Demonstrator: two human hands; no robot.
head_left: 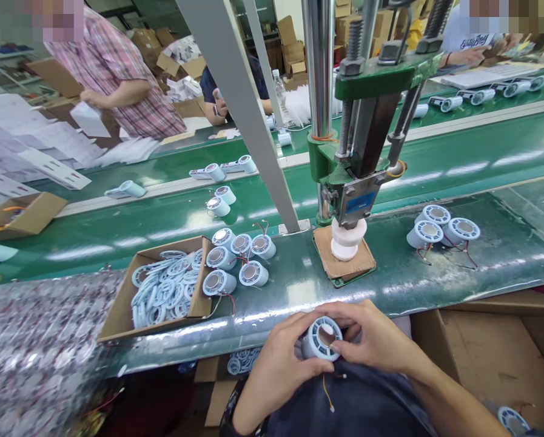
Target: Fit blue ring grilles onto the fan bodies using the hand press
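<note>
By the worktop's (294,294) near edge, the left hand (281,351) and right hand (374,338) wrap round a pale-blue cylinder (325,337), seemingly seating its ring (315,341), with level pressure needed next.

Press (358,197): one. On worktop (403,276), six light-blue cylinders (253,274) left of press; three more cylinders (463,229) right of it. One held cylinder (321,341) in front. One ring-filled carton (112,321), left of press; rings (167,291) overlap, count not readable. Two paired cylinders (218,207), behind-left of press.
</note>
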